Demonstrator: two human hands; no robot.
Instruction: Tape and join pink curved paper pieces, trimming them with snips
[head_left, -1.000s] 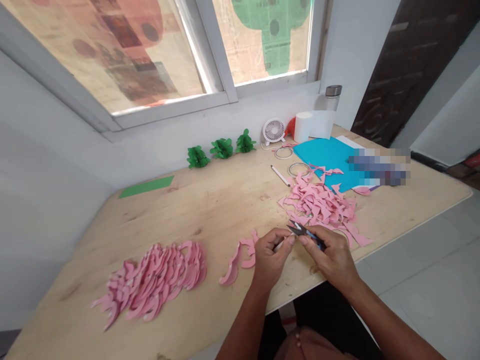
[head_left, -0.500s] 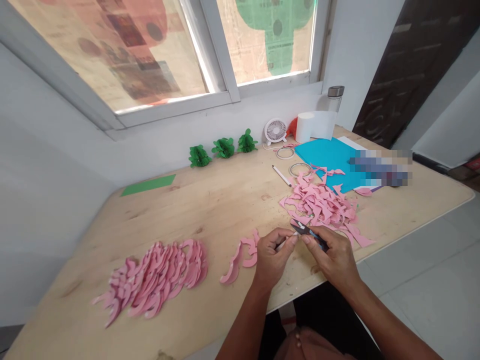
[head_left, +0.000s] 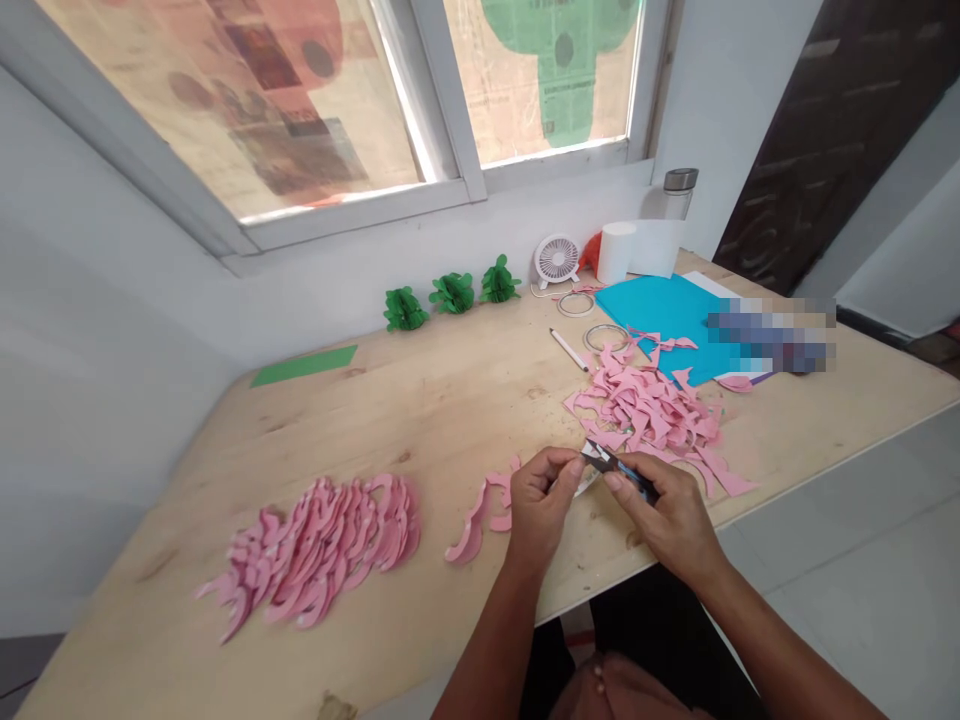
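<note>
My right hand [head_left: 670, 508] is closed around a pair of black thread snips [head_left: 631, 474] with blue on the grip. Their blades point left, close to my left fingertips. Pinched in my left hand [head_left: 541, 502] is a thin roll of white tape [head_left: 589, 484], mostly hidden by the fingers; its white end lies at the snips' blades. Just left of that hand, on the table, are curved pink paper cutouts [head_left: 469, 535]. A thick pile of similar pink cutouts [head_left: 330, 550] lies farther left. Beyond the snips is a heap of pink paper scraps [head_left: 652, 400].
Along the wall stand green paper shapes [head_left: 454, 293], a small white fan [head_left: 557, 262], a white paper roll [head_left: 616, 255] and a bottle [head_left: 679, 195]. Blue sheets [head_left: 667, 300], tape rings [head_left: 606, 338], a pen [head_left: 568, 350] and a green strip [head_left: 304, 366] lie on the wooden table [head_left: 420, 410].
The view has shifted slightly, so everything sits a little farther right. My left fingers have drawn in nearer the snips' blades, and the white tape end now shows at the tips.
</note>
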